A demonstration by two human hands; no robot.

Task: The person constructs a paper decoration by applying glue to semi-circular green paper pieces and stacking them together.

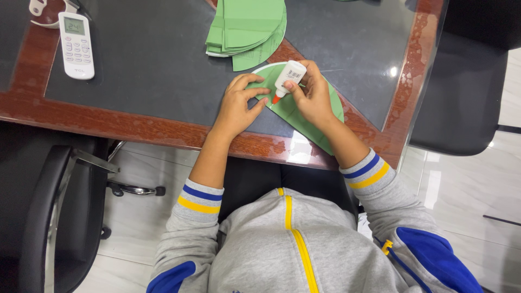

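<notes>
The right hand (310,97) is curled around a white glue bottle (287,80), tipped so its red nozzle points down at a green paper half-circle (304,122) on the table (135,127). The left hand (239,106), fingers bent and close together, presses on the paper's edge just beside the nozzle.

White remote control (76,45) (top left), stacked green paper (247,24), black chair (59,217).

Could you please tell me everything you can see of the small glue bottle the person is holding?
The glue bottle is small, white plastic by its look, with a label on its side and an orange-red nozzle. It is tilted, nozzle down and to the left, its tip at the green paper piece. The right hand grips its body; the left hand presses the paper beside the tip.
</notes>
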